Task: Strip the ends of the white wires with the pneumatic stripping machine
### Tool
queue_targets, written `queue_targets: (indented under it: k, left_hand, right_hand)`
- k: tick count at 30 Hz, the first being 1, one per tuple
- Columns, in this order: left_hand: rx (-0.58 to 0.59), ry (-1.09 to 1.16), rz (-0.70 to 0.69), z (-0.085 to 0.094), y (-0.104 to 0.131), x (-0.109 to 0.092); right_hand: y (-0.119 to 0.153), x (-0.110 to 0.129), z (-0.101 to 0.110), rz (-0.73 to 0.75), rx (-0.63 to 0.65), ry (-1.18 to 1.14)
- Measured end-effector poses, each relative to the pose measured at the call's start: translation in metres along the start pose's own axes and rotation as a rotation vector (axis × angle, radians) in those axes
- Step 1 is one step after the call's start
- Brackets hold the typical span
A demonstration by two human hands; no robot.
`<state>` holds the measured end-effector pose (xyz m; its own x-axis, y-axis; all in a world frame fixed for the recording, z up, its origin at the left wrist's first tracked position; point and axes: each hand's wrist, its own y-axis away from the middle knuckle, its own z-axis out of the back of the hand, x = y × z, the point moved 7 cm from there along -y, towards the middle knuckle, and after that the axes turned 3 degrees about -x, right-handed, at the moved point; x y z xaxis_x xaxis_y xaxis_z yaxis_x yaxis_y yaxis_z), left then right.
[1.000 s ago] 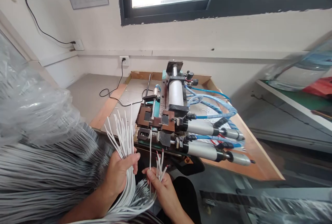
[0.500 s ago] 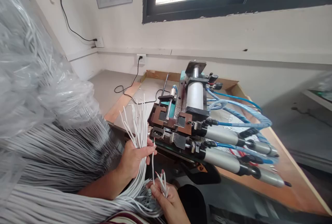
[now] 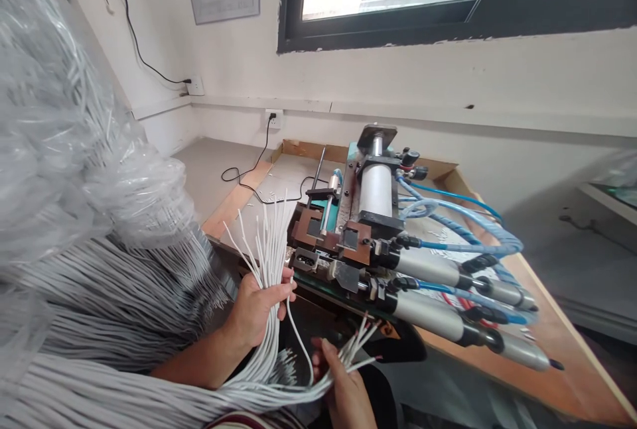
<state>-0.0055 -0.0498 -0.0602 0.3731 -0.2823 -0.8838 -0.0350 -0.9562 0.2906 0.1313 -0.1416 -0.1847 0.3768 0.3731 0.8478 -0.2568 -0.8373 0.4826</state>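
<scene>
Nearest, on the near side of the pneumatic wire-stripping machine point(image 3: 375, 190), the right hand point(image 3: 348, 392) is holding a small cluster of white cables point(image 3: 354, 349) with reddish tips. Its thumb and forefinger are standing slightly parted, and the other fingers are mostly hidden, so how they are pressing cannot be told. The left hand point(image 3: 253, 309), nearer the machine's left front corner, is closing thumb and fingers around a thicker cable bundle point(image 3: 270, 263), whose free ends are fanning upward. One single cable point(image 3: 300, 336) is bowing down from beside the left fingertips towards the right hand.

These cables are probably light, smooth-jacketed and springy: short free ends are standing up by themselves, while longer lengths are drooping. A grip just below the ends would likely steer them best; a loose one may let strands slide. The exposed tips look the easiest part to bend.

Left of the machine, a mass of grey cables point(image 3: 114, 316) is lying under clear plastic wrap point(image 3: 134, 183). Around the machine's back and right, a wood-edged tray point(image 3: 542, 376) is holding white scraps. Behind the machine, a black-framed window point(image 3: 398, 38) is letting in light.
</scene>
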Motion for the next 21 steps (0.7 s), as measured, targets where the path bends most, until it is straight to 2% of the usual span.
queue_targets:
  k: [3,6,7,9,12,14,16,19,20,21]
  left_hand:
    - [0.011,0.004,0.000,0.001,0.001,-0.001]
    - [0.022,-0.003,-0.012,0.000,0.000,-0.001]
    - [0.025,-0.007,-0.017,-0.001,-0.001,0.000]
    - [0.032,-0.019,-0.018,-0.004,-0.001,0.000]
    - [0.032,-0.043,-0.021,-0.006,0.001,-0.001]
    - [0.019,-0.060,-0.035,-0.003,0.002,-0.004]
    - [0.010,-0.076,-0.042,0.001,0.000,-0.007]
    - [0.016,-0.082,-0.036,0.002,-0.007,-0.007]
    - [0.025,-0.080,-0.031,-0.001,-0.009,-0.006]
    - [0.038,-0.077,-0.024,-0.004,-0.010,-0.006]
  right_hand:
    - [-0.010,0.005,0.025,0.057,0.014,0.354]
    - [-0.011,0.031,0.039,0.193,-0.033,0.732]
    - [-0.008,0.044,0.036,0.265,-0.060,0.789]
    - [0.004,0.071,0.017,0.451,-0.050,0.782]
    - [0.021,0.095,-0.020,0.674,0.107,0.696]
    - [0.018,0.101,-0.015,0.724,0.043,0.724]
    - [0.005,0.107,0.021,0.727,-0.183,0.810]
    - [-0.014,0.125,0.102,0.681,-0.618,1.052]
    - [-0.020,0.134,0.126,0.661,-0.733,1.148]
    - [-0.027,0.144,0.144,0.658,-0.778,1.186]
